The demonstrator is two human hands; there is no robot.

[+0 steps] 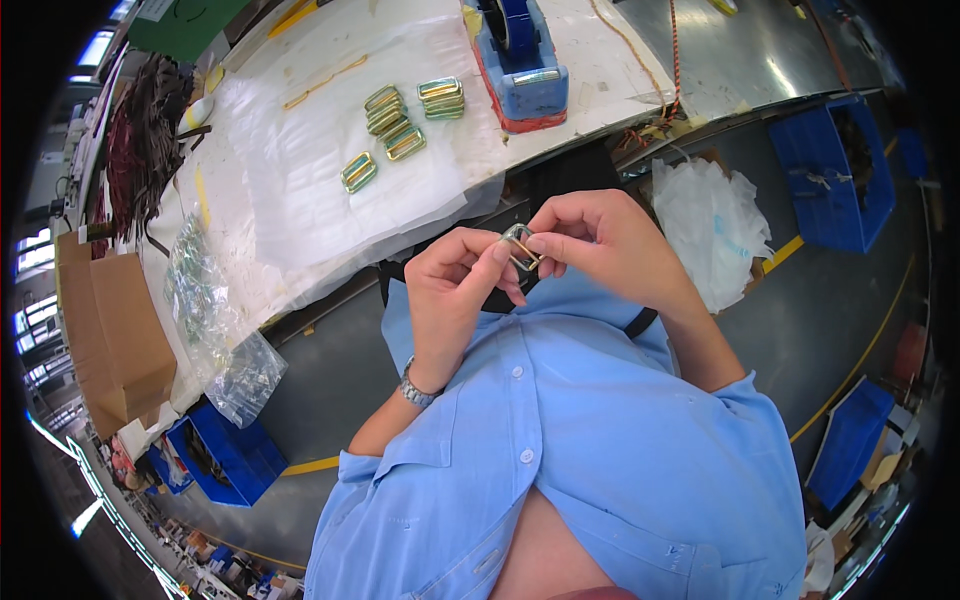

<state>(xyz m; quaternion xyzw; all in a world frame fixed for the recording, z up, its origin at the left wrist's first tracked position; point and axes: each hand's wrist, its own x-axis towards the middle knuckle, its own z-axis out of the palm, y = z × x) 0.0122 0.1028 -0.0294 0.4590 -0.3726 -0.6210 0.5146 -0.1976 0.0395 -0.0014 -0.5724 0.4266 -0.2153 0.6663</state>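
A metal buckle [521,246] with a rounded rectangular frame and a gold-toned bar is held between both hands, in front of my body. My left hand [458,268] pinches its left side between thumb and fingers. On the other side, the thumb and fingers of my right hand [590,238] grip its edge. Beyond my hands, several similar buckles [388,112] lie in overlapping groups on a white sheet [290,200] on the table, with a single buckle [359,173] a little nearer to me.
A blue tape dispenser [530,92] stands near the table's edge. Dark strips [135,150], a clear plastic bag [240,370] and a cardboard box [120,330] are on the left. At right are a white plastic bag [710,225] and a blue bin [815,190] on the floor.
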